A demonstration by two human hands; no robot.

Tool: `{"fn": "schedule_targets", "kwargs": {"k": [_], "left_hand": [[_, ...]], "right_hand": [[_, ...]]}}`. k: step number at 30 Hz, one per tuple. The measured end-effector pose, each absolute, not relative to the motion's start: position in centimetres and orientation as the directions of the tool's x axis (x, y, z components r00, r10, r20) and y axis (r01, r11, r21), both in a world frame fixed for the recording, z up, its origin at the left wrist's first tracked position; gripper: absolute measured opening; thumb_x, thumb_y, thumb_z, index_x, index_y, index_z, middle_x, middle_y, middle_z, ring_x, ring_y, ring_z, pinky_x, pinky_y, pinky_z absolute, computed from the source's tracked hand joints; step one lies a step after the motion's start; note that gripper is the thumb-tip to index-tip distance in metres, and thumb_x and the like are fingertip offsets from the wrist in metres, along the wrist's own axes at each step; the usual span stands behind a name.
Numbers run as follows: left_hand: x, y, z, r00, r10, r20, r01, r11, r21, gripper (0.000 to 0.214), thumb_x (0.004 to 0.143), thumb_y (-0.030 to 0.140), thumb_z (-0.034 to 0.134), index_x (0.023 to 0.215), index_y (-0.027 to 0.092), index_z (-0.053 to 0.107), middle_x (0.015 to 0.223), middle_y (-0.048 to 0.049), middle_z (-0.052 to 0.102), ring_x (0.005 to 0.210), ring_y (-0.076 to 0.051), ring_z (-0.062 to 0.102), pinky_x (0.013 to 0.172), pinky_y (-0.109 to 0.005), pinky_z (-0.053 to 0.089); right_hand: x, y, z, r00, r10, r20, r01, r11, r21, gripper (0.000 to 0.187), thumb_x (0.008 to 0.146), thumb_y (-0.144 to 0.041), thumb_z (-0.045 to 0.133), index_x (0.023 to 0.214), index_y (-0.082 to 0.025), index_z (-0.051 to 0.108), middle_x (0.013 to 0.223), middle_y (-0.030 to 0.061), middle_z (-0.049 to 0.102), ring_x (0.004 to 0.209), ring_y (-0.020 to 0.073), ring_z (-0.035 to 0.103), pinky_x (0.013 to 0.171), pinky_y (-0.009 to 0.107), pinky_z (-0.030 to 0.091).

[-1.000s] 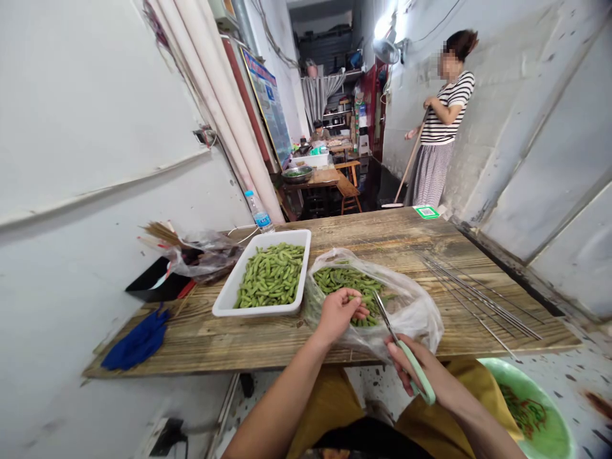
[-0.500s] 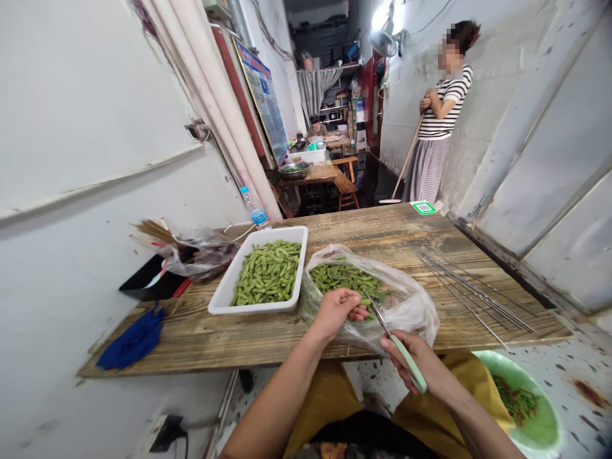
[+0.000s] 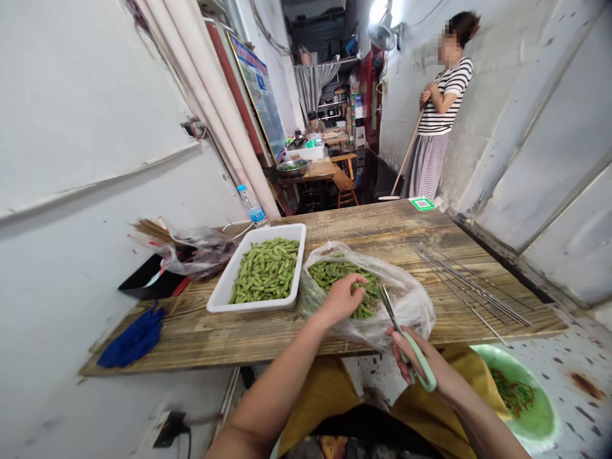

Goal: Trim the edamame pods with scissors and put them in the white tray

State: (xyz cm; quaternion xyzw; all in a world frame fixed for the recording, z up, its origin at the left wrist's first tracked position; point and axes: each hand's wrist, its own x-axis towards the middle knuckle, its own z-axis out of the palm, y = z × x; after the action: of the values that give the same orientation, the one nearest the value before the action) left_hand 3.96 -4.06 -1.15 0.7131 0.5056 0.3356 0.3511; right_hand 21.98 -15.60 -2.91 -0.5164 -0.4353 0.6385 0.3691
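Note:
My left hand [image 3: 343,297] is over the edamame pods [image 3: 329,271] in the clear plastic bag [image 3: 415,294], thumb and fingers apart, with nothing visible between them. Whether the fingertips touch the pods I cannot tell. In my right hand [image 3: 421,360] is a pair of scissors [image 3: 391,312] with pale green handles, its blades pointing up and away toward the bag's opening. Left of the bag stands a white plastic tub [image 3: 220,294] filled with more green pods.
Long metal skewers [image 3: 471,287] lie on the right of the wooden table [image 3: 229,338]. A blue cloth [image 3: 131,338], a black box [image 3: 148,280] and a water bottle [image 3: 253,207] are leftward. A green basin [image 3: 538,401] sits on the floor. A person [image 3: 442,108] stands behind with a long-handled tool.
My left hand has moved up and forward over the pods in the bag, its fingers now spread. The scissors have turned in my right hand, showing their handle loops.

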Motion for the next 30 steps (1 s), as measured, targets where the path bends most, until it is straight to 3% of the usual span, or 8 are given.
{"fn": "schedule_targets", "kwargs": {"k": [2, 5, 8, 10, 14, 17, 30], "left_hand": [[5.0, -4.3, -1.4, 0.458, 0.882, 0.111, 0.674, -0.426, 0.604, 0.014, 0.074, 0.017, 0.056, 0.082, 0.019, 0.068, 0.077, -0.0053, 0.069, 0.075, -0.02, 0.064, 0.078, -0.034, 0.048], [6.0, -4.3, -1.8, 0.587, 0.809, -0.003, 0.77, -0.557, 0.311, 0.014, 0.073, 0.011, 0.058, 0.07, 0.017, 0.07, 0.078, -0.0121, 0.071, 0.084, -0.027, 0.065, 0.083, -0.038, 0.046], [6.3, -4.1, -2.2, 0.625, 0.779, -0.046, 0.769, -0.603, 0.212, 0.014, 0.073, 0.01, 0.058, 0.067, 0.015, 0.07, 0.076, -0.0153, 0.07, 0.084, -0.029, 0.065, 0.081, -0.039, 0.046], [6.0, -3.8, -2.3, 0.634, 0.774, -0.002, 0.747, -0.611, 0.261, 0.014, 0.075, 0.015, 0.059, 0.071, 0.015, 0.072, 0.079, -0.0143, 0.07, 0.084, -0.028, 0.065, 0.08, -0.037, 0.046], [4.7, -3.5, -2.4, 0.482, 0.859, 0.17, 0.704, -0.496, 0.509, 0.02, 0.082, 0.024, 0.055, 0.09, 0.016, 0.072, 0.091, -0.0097, 0.069, 0.086, -0.021, 0.063, 0.079, -0.03, 0.047], [4.1, -3.5, -2.4, 0.428, 0.889, 0.164, 0.635, -0.425, 0.645, 0.021, 0.084, 0.023, 0.053, 0.093, 0.016, 0.07, 0.092, -0.0068, 0.07, 0.084, -0.017, 0.063, 0.08, -0.027, 0.047], [4.3, -4.6, -1.6, 0.55, 0.829, 0.104, 0.594, -0.476, 0.648, 0.022, 0.084, 0.019, 0.054, 0.096, 0.015, 0.072, 0.092, -0.0074, 0.07, 0.086, -0.017, 0.061, 0.081, -0.027, 0.045]], "right_hand": [[22.1, -15.6, -3.0, -0.17, 0.927, -0.336, -0.029, -0.345, -0.938, 0.05, 0.074, -0.066, 0.057, 0.092, -0.02, 0.052, 0.062, -0.0058, 0.047, 0.046, 0.009, 0.043, 0.04, 0.023, 0.038], [22.2, -15.4, -3.1, -0.166, 0.929, -0.332, -0.021, -0.34, -0.94, 0.051, 0.074, -0.066, 0.057, 0.093, -0.02, 0.051, 0.061, -0.0065, 0.046, 0.044, 0.0081, 0.042, 0.038, 0.022, 0.036], [22.4, -15.4, -3.4, -0.192, 0.93, -0.312, 0.007, -0.317, -0.949, 0.049, 0.075, -0.064, 0.058, 0.095, -0.019, 0.05, 0.059, -0.0075, 0.045, 0.042, 0.007, 0.04, 0.038, 0.021, 0.036], [22.6, -15.4, -3.8, -0.207, 0.928, -0.311, 0.033, -0.311, -0.95, 0.047, 0.077, -0.062, 0.057, 0.095, -0.02, 0.05, 0.058, -0.0082, 0.044, 0.04, 0.0064, 0.039, 0.038, 0.02, 0.035], [22.7, -15.3, -4.6, -0.22, 0.912, -0.347, 0.077, -0.338, -0.938, 0.047, 0.077, -0.064, 0.056, 0.094, -0.021, 0.048, 0.056, -0.0097, 0.041, 0.039, 0.0059, 0.038, 0.037, 0.019, 0.035], [22.5, -15.1, -4.8, -0.227, 0.905, -0.36, 0.098, -0.346, -0.933, 0.048, 0.075, -0.066, 0.056, 0.088, -0.021, 0.048, 0.056, -0.0091, 0.041, 0.039, 0.0056, 0.038, 0.035, 0.018, 0.035], [22.1, -14.9, -4.6, -0.229, 0.902, -0.365, 0.067, -0.359, -0.931, 0.041, 0.074, -0.059, 0.063, 0.077, -0.022, 0.045, 0.044, -0.0124, 0.033, 0.03, 0.0036, 0.03, 0.028, 0.015, 0.029]]}}
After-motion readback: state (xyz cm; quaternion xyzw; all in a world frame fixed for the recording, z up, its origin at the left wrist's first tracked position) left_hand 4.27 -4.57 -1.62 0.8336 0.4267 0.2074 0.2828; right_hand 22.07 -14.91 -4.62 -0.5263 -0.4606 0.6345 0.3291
